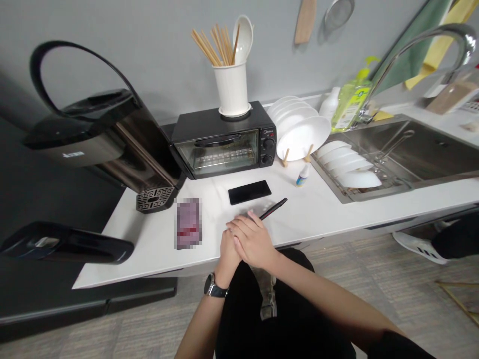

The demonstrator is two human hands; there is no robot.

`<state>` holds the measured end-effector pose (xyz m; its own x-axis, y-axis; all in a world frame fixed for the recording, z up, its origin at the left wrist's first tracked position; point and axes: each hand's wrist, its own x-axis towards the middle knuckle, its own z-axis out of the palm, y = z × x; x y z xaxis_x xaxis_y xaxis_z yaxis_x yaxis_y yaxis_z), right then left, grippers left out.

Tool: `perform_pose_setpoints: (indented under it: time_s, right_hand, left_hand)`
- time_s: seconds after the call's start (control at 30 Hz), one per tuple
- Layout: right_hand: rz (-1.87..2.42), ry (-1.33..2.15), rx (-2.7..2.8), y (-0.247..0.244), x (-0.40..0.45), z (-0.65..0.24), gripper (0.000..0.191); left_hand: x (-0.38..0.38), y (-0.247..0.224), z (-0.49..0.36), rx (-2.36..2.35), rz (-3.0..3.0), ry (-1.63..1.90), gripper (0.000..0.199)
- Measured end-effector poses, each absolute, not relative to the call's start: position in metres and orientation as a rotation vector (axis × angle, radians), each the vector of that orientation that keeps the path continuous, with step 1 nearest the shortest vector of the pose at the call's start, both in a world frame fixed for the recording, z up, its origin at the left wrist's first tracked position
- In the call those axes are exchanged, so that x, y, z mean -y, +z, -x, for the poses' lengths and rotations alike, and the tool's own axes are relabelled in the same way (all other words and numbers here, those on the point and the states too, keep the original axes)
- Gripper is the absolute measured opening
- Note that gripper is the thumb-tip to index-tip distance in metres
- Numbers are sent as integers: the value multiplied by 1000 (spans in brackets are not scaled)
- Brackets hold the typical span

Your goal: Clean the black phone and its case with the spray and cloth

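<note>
My right hand (257, 244) lies over my left hand (229, 248) at the counter's front edge, its fingers closed round it. Most of the left hand's fingers are hidden beneath. A watch (214, 286) is on my left wrist. Just beyond the hands, a dark pen (274, 209) slants up to the right, its near end close to the fingers; whether they touch it I cannot tell. Behind it lies a black phone (249, 192) with its screen dark. To the left is a pixelated purple item (188, 223). A small white bottle (303, 176) stands farther right.
A toaster oven (224, 144) bears a white holder (231, 89) of chopsticks. Tall dark appliance (130, 144) and black cylindrical object (67, 243) are left. White plates (302, 137), green soap bottle (350, 103), and sink (422, 149) with bowls (346, 164) are right. Someone's shoe (419, 248) shows below.
</note>
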<state>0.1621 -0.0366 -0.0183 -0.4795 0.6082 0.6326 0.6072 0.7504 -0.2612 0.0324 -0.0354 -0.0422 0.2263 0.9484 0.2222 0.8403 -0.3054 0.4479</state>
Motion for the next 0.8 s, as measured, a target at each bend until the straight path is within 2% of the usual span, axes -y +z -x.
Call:
perform_pose_setpoints:
  time_s: [0.13,0.3,0.47,0.57,0.67,0.8]
  right_hand:
    - [927,25,2259,-19,17,-195,34]
    - [1170,105,2010,-17,-19,-254,49]
    - [1269,256,1682,-17,-22,-251,68]
    - [1240,357,1513,-12,-18,-232,78]
    - [1154,417,1402,0,-14,-215,76]
    - [966,370,1289,15,-18,-207,64]
  left_hand:
    - [36,-39,-32,-1641,-2275,656,23]
    - [38,-27,-38,-1393,-2149,911,46]
    - [33,-3,-62,-1293,-1949,1263,19]
    - [23,12,-80,-1281,-1970,1332,17]
    - [9,18,-91,-1227,-2065,1289,17]
    - [-11,19,-91,-1175,-2232,1163,21]
